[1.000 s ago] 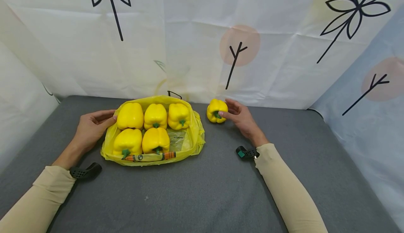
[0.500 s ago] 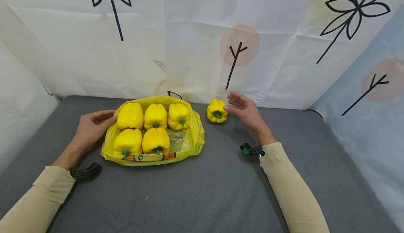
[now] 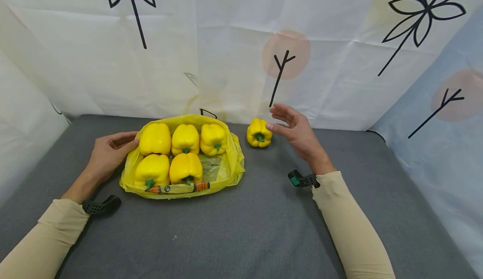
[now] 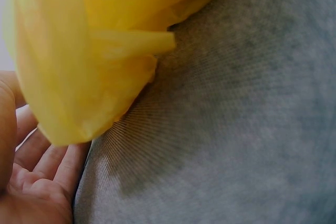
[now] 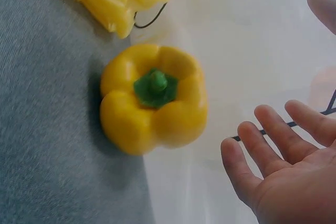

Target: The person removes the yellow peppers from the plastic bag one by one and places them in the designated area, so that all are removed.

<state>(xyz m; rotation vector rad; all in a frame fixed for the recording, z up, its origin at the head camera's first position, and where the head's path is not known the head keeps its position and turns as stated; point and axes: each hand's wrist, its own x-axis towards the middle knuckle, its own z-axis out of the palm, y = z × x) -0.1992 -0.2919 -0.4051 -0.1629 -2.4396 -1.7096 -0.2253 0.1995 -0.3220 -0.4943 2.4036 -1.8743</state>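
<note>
Several yellow bell peppers (image 3: 155,139) lie in two rows inside a yellow plastic bag (image 3: 236,161) with its sides rolled down. At the bag's left edge my left hand (image 3: 105,155) pinches the plastic between thumb and fingers. In the left wrist view the bag's folds (image 4: 63,77) cover part of those fingers. A single bell pepper (image 3: 259,133) stands on the table right of the bag, its green stem (image 5: 157,82) toward me. Just right of and above it hovers my right hand (image 3: 299,138), fingers spread and holding nothing; the right wrist view shows a gap between them.
Dark grey cloth covers the table (image 3: 226,237). A white patterned curtain (image 3: 234,61) hangs right behind the bag and the lone pepper, and a pale blue one (image 3: 445,144) runs along the right side.
My right hand has let go of the single bell pepper and drawn away up and to the right. That pepper stays in place; my left hand and the bag hold still.
</note>
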